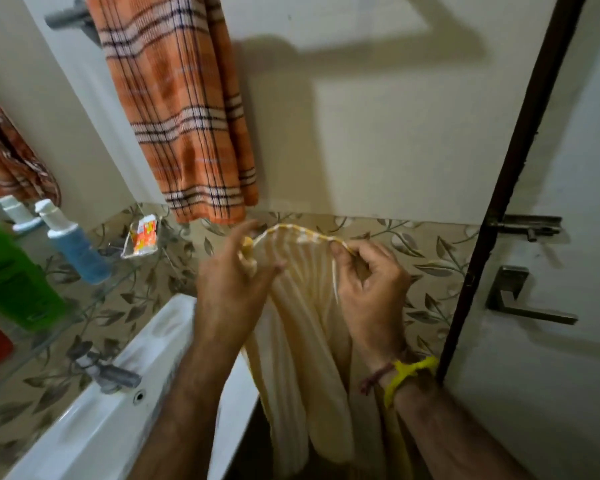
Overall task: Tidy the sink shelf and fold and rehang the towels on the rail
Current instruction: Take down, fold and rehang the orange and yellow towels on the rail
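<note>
Both my grips, left hand and right hand, pinch one cream towel's top edge. One orange checked towel hangs on the rail, far left. Two pump bottles stand on the shelf.

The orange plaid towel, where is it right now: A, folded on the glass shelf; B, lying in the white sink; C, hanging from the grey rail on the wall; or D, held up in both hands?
C: the orange plaid towel hangs from the grey wall rail, while the left hand and right hand hold up a different, pale yellow striped towel.
</note>
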